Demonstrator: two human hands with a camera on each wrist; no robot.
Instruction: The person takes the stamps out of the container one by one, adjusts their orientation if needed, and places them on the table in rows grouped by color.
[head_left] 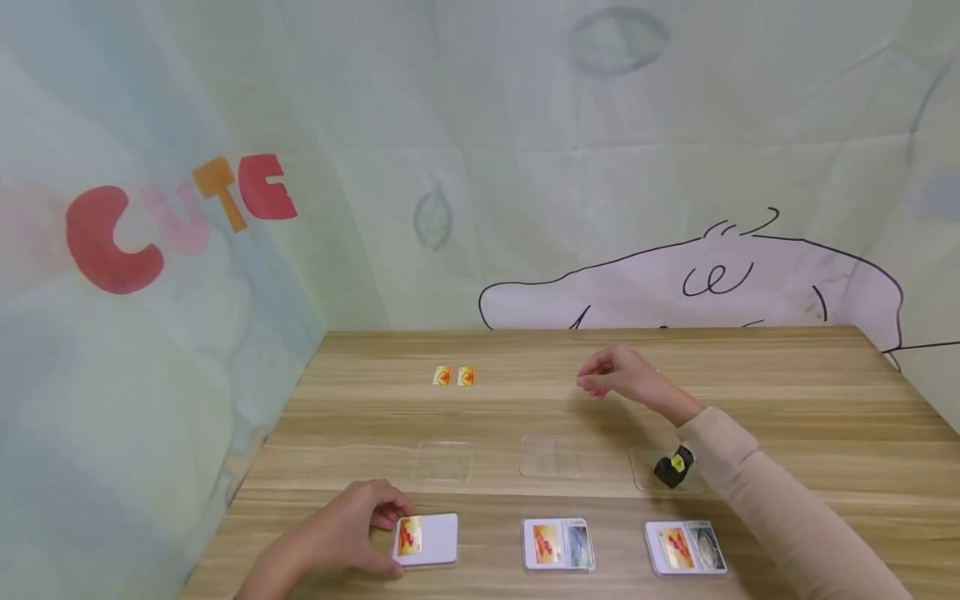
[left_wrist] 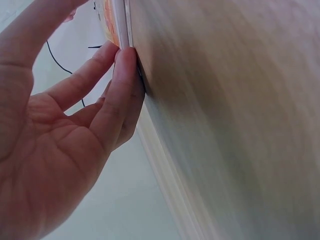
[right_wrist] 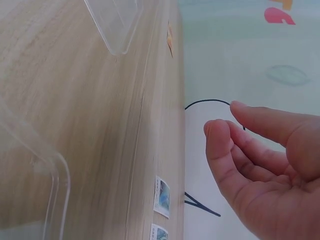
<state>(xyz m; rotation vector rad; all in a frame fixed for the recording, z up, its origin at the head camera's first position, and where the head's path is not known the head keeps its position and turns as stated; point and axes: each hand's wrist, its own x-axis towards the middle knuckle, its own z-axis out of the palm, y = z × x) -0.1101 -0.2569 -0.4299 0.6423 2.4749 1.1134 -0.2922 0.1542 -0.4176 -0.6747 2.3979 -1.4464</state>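
At the table's near left, my left hand (head_left: 348,529) grips the left edge of a flat white case (head_left: 441,537), which has one orange stamp (head_left: 409,535) at its left side. In the left wrist view, the fingertips (left_wrist: 125,62) press along the case's edge. My right hand (head_left: 618,375) hovers over the far part of the table with nothing in it. Its fingers are loosely curled, and the thumb stands apart from the forefinger in the right wrist view. Left of it lie two orange stamps (head_left: 454,376). The right wrist view also has blue stamps (right_wrist: 162,197) near the back edge.
Two more white cases, one in the middle (head_left: 558,543) and one at the right (head_left: 686,547), each carry two stamps. Behind the row lie clear plastic covers (head_left: 444,461), the right one partly under my forearm. A printed curtain (head_left: 450,208) hangs behind the table.
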